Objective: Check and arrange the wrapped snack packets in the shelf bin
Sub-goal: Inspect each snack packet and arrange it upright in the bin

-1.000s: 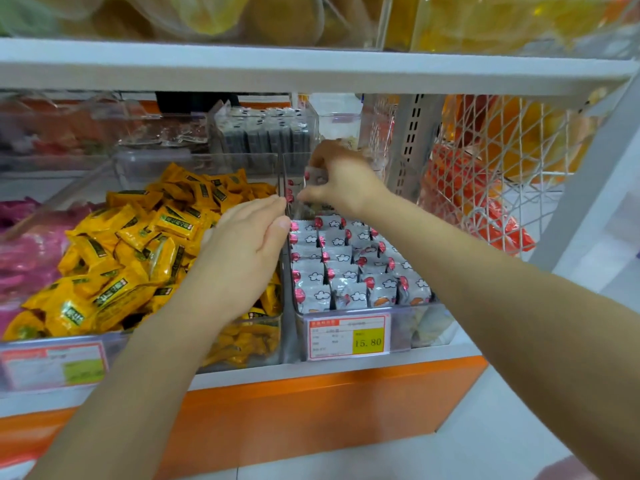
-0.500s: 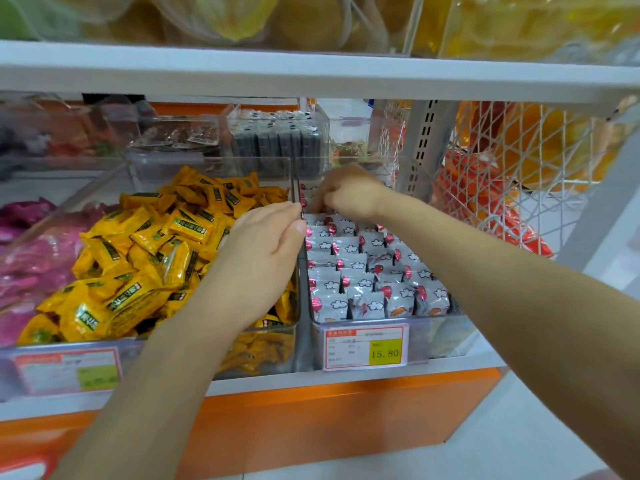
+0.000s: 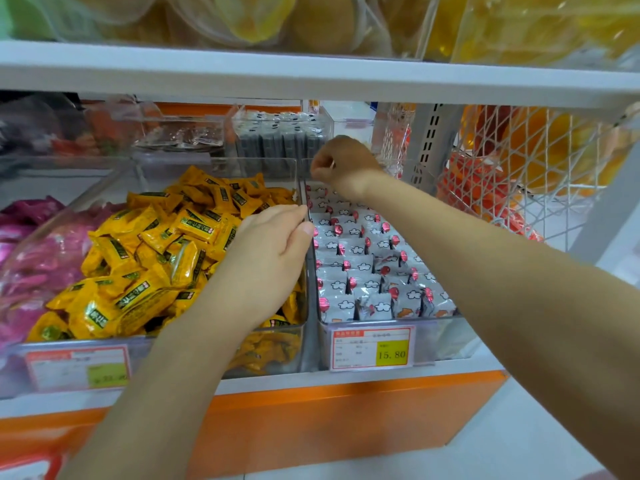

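White wrapped snack packets (image 3: 360, 258) printed with clouds and red balloons stand in neat rows inside a clear shelf bin (image 3: 440, 337). My left hand (image 3: 273, 244) holds the bin's left wall near its middle, thumb on the packet side and fingers over the neighbouring bin. Over the bin's far end, just above the last row, hovers my right hand (image 3: 343, 164). Its fingers are curled, and no packet shows in them. My right forearm crosses above the bin's right side.
Left of it, a clear bin is heaped with yellow packets (image 3: 156, 251), and pink packets (image 3: 31, 258) lie further left. Grey packets (image 3: 277, 140) stand behind. A white wire basket (image 3: 519, 168) is at the right. The upper shelf (image 3: 311, 81) hangs low overhead. A price tag (image 3: 372, 348) marks the front.
My right hand held a packet a second ago, pressed down onto the back rows, and has now lifted with curled fingers. My left hand stayed on the bin wall.
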Demonstrator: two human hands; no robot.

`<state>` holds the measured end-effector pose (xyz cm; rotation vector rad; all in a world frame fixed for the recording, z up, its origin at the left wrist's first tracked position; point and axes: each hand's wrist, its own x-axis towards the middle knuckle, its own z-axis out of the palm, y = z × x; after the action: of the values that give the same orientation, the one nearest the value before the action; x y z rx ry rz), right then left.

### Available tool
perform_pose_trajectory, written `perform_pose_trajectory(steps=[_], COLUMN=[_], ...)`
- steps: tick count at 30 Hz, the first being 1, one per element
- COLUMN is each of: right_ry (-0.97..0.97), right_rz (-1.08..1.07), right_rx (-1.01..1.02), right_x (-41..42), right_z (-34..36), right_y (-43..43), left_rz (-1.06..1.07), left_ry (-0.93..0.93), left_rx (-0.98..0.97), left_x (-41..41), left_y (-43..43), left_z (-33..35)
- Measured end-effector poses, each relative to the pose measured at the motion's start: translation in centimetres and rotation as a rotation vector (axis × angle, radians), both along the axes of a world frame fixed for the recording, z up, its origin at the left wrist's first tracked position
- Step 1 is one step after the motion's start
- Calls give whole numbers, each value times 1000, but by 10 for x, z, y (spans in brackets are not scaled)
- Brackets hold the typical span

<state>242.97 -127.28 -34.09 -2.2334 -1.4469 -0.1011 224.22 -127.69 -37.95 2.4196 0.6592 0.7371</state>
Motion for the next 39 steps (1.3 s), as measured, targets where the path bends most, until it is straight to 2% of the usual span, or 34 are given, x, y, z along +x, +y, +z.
perform_pose_trajectory(steps=[2,6,9,11,14,21,24,27,31,35,39], right_ry=[-30,-190,-244,-145,103,346,441,722,1017,1178,1313], right_rz=[5,-55,-78,-51,-26,-76,-153,-188,-101,-10,59], right_rx=[-23,-280,-284,-200,13,579,731,822,836,842,851], right_x=[0,0,1,2,0,-16,-19,-24,-43,-60,-67], right_z=[0,-20,-27,-23,-7,1,1,-6,-23,-26,-29], right_y=[-2,0,4,4,-8,-55,-86,-118,-151,-158,-159], left_rz=[-3,3,2,-6,-2,39,88,126,128,60,57], left_ry=[6,11,2,2,1,-42,-90,-117,-123,-119,-271], left_rx=[-8,-3,1,4,3,42,62,84,51,-1,-131], left_x=[1,1,0,0,0,-1,-5,-10,-12,-9,-9], left_y=[-1,-1,0,0,0,-2,-7,-12,-23,-31,-33], left_z=[0,0,-1,-1,-1,0,-2,-3,-2,-3,1])
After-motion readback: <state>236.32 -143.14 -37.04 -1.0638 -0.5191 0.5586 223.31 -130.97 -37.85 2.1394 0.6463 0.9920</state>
